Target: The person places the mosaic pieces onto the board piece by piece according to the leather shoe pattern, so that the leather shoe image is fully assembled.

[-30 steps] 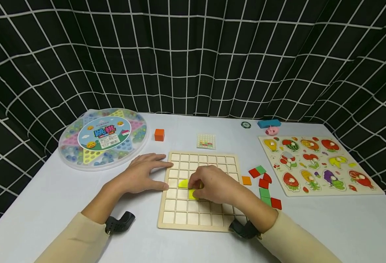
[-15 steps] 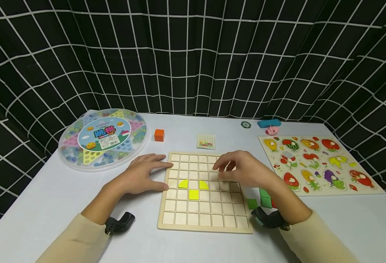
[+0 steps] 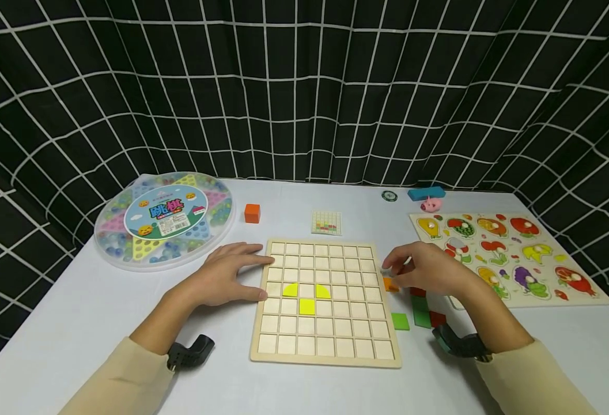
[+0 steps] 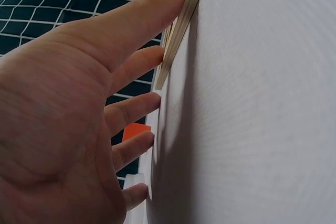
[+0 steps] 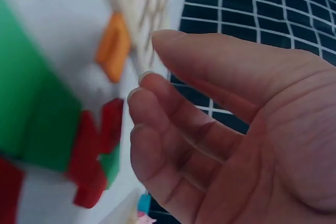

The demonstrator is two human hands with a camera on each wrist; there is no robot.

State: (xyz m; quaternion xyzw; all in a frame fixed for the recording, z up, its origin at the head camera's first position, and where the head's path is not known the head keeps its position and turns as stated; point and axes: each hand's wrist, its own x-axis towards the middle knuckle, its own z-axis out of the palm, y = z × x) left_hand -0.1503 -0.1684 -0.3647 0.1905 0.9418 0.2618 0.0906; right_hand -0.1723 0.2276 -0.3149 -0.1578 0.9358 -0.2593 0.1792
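A wooden grid board (image 3: 326, 351) lies in the middle of the white table, with three yellow pieces (image 3: 306, 306) set in its cells. My left hand (image 3: 226, 276) rests flat with straight fingers against the board's left edge (image 4: 181, 24). My right hand (image 3: 420, 270) hovers right of the board, fingers loosely curled and holding nothing, just above an orange tile (image 3: 389, 284) (image 5: 113, 48). Red tiles (image 5: 94, 156) and green tiles (image 3: 400, 321) (image 5: 31, 124) lie loose beside it.
A round marble game box (image 3: 164, 218) sits at the left, an orange cube (image 3: 252, 212) and a small pattern card (image 3: 326, 222) behind the board. A fruit peg puzzle (image 3: 511, 259) lies at the right, with a pink pig (image 3: 431, 204) and a blue block (image 3: 425, 193) behind it.
My right hand has left the yellow pieces on the board and moved right, off the board to the loose tiles. The left hand has not moved.
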